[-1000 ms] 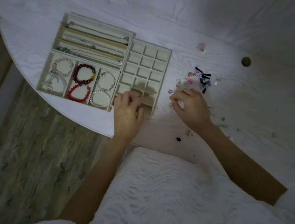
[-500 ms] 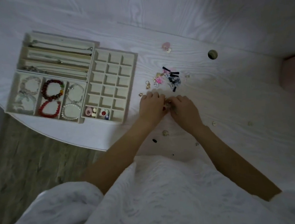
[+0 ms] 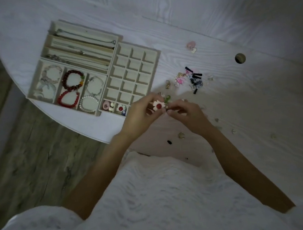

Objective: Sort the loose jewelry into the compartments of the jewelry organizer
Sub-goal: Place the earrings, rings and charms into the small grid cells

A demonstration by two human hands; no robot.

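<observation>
Broadly, largest thing first:
Table (image 3: 212,27): white with a wood-grain surface and a curved near edge; a round hole (image 3: 240,58) is cut in it at the right.
Jewelry organizer (image 3: 157,58): beige trays set together on the table's left part; long slots at the back hold thin chains, three wide bays hold bracelets, and a grid of small square cells stands on the right side.
Bracelets: a dark red beaded bracelet (image 3: 71,79) lies above a bright red bracelet (image 3: 67,101) in the middle bay; a pearl bracelet (image 3: 89,103) lies in the bay just right of them.
Left hand (image 3: 139,114): held above the table just beside the grid's near right corner, thumb and fingers pinching a flower piece.
Right hand (image 3: 187,114): fingertips curled in against the left hand's, touching the same piece; whether they grip it I cannot tell.
Flower piece (image 3: 158,105): white petals, red centre, between the two hands and off the table.
Loose jewelry pile (image 3: 189,79): small pink, gold and black bits on the table right of the grid, beyond the hands.
Filled cells: the grid's nearest row holds a pink ring-shaped piece (image 3: 106,105) and a second red-centred flower (image 3: 121,108).
</observation>
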